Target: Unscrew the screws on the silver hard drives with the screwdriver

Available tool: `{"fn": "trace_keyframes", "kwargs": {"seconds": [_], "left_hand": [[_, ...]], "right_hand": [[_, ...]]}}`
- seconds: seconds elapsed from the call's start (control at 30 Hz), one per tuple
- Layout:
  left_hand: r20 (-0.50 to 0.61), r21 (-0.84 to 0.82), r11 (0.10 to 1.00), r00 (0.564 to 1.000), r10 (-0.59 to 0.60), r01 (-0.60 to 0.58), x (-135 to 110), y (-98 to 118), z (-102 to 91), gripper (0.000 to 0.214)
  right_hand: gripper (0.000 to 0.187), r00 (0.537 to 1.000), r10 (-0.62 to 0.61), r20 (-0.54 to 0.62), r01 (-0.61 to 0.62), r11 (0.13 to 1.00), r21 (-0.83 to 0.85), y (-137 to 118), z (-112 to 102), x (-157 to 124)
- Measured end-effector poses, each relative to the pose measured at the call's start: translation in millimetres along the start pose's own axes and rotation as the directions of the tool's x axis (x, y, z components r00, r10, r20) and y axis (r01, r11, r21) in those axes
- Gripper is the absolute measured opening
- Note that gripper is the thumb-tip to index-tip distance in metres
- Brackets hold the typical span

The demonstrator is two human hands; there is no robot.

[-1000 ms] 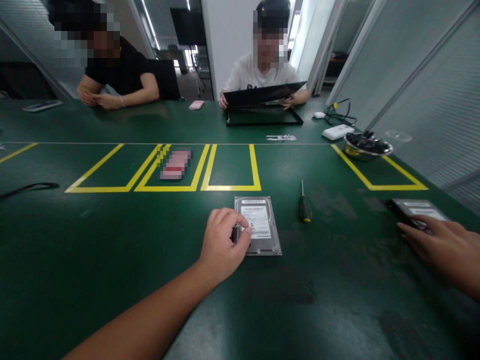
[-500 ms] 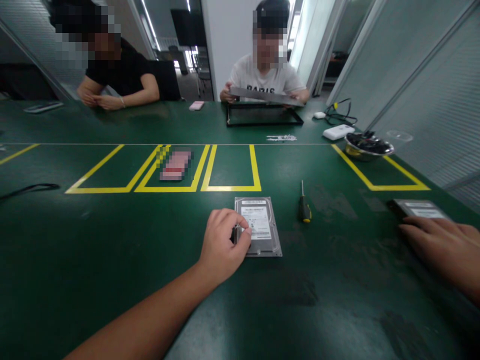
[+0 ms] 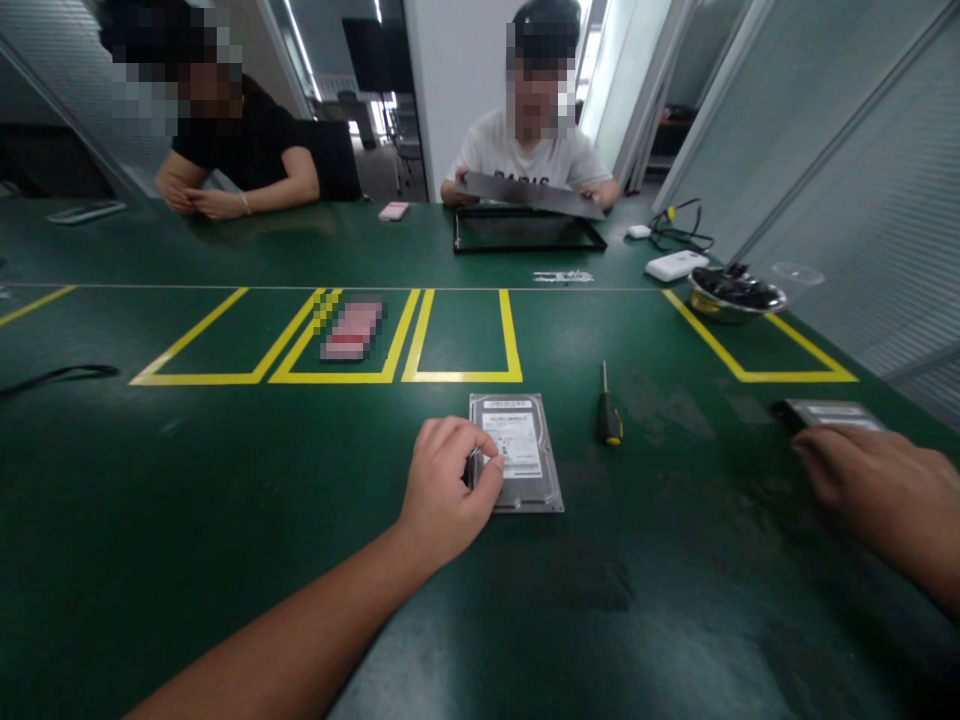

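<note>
A silver hard drive (image 3: pixel 517 490) with a white label lies flat on the green table, label up. My left hand (image 3: pixel 448 480) is at its left edge, thumb and forefinger tips pressed together above the label. Whether something small is pinched there is hidden. On the far right, a second hard drive (image 3: pixel 832 412) shows beyond my right hand (image 3: pixel 881 490), whose fingers are curled on its near side and slightly blurred. A screwdriver (image 3: pixel 610 415) with a dark and yellow handle lies between the two drives, its shaft pointing away from me.
Yellow tape outlines (image 3: pixel 461 377) mark the table, one with a pink blurred item (image 3: pixel 352 330). A metal bowl (image 3: pixel 735 300) of dark parts stands at right, near a white box (image 3: pixel 676 265). Two people sit opposite; one holds a panel (image 3: pixel 529 193) over a black frame (image 3: pixel 527 246).
My right hand has shifted slightly left and its fingers are more curled. The drive beside it is a little further left. My left hand stays put. The person opposite has tilted the panel.
</note>
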State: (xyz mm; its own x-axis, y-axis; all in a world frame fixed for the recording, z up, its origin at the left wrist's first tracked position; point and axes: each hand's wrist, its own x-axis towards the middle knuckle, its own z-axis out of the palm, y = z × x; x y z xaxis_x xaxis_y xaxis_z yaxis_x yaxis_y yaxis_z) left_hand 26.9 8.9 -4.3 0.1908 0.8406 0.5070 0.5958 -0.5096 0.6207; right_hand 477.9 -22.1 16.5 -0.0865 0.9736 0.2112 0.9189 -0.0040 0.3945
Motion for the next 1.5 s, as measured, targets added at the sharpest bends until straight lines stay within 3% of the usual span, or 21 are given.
{"fn": "trace_keyframes", "kwargs": {"seconds": [0.1,0.17,0.33,0.53,0.67,0.77,1.13,1.23,1.4,1.5], "left_hand": [[-0.009,0.02,0.999,0.999,0.031,-0.031,-2,1,-1.3,0.004],[-0.013,0.038,0.997,0.998,0.067,-0.067,-3,3,-2.2,0.003],[-0.04,0.051,0.976,0.976,0.216,-0.214,-5,3,-1.4,0.003],[-0.095,0.032,0.919,0.914,0.393,-0.392,-7,0,-3.8,0.021],[-0.096,0.001,0.891,0.887,0.452,-0.454,-8,4,-8.6,0.016],[-0.066,0.002,0.878,0.876,0.478,-0.479,-8,6,-9.2,0.012],[-0.046,0.004,0.857,0.856,0.515,-0.516,-10,12,-9.1,0.014],[-0.039,0.091,0.848,0.849,0.528,-0.523,-10,12,-9.2,0.016],[-0.035,0.177,0.872,0.883,0.468,-0.456,-10,5,-6.2,0.018],[-0.034,0.07,0.909,0.909,0.414,-0.411,-9,3,-3.9,0.015]], "right_hand": [[0.017,1.0,-0.011,0.018,0.006,0.964,0.267,-39,-30,16],[0.015,0.998,-0.036,0.044,0.012,0.889,0.457,-71,-51,26],[0.016,0.99,-0.139,-0.026,0.098,0.55,0.829,-149,-98,37],[0.014,0.966,-0.258,0.021,0.029,0.188,0.982,-209,-127,34],[0.015,0.945,-0.315,0.091,-0.105,-0.029,0.994,-221,-124,31],[0.016,0.935,-0.344,0.085,-0.139,-0.134,0.981,-223,-121,29],[0.023,0.906,-0.398,0.145,-0.224,-0.16,0.961,-218,-112,24],[0.021,0.901,-0.422,0.105,-0.197,-0.183,0.963,-214,-110,23],[0.032,0.851,-0.525,0.01,-0.183,-0.279,0.943,-211,-105,20],[0.033,0.883,-0.467,-0.034,-0.058,-0.181,0.982,-209,-105,17]]}}
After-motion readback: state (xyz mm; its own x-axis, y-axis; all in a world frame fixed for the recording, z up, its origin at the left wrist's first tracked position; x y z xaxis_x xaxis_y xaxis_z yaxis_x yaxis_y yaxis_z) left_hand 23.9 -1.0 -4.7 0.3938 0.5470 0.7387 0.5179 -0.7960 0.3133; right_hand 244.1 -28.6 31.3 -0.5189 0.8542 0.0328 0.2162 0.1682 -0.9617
